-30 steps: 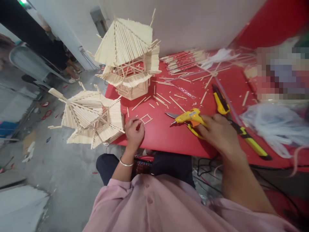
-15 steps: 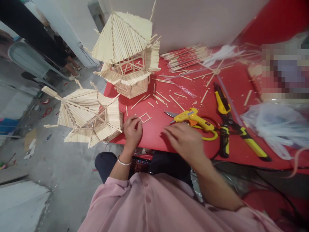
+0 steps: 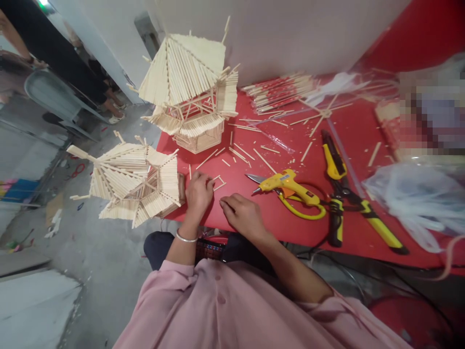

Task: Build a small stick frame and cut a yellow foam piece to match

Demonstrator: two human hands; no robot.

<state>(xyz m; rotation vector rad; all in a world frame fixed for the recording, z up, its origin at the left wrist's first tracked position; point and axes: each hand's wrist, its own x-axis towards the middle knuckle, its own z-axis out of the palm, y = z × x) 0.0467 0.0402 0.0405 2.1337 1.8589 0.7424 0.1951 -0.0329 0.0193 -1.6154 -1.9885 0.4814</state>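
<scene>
Head view: where does the little stick frame (image 3: pixel 220 181) lie from the two hands?

It lies flat on the red table (image 3: pixel 283 229), at the fingertips of the left hand (image 3: pixel 198 193), on that hand's right and far side. Its sticks slant from near-left to far-right.

And how is that hand set?

Its fingers are curled down with the tips on the frame's near end. Whether they pinch it or only press it, I cannot tell.

What about the right hand (image 3: pixel 244 216)?

It is loosely curled and holds nothing. Its knuckles are up and its fingertips are on the table, pointing left. The frame is up and to the left of it, near but apart, so the left hand is the nearer one.

What lies around them?

A yellow glue gun (image 3: pixel 286 182) lies just right of the right hand, with its nozzle turned toward the frame. A stick roof model (image 3: pixel 136 178) hangs over the table edge beside the left hand
</scene>
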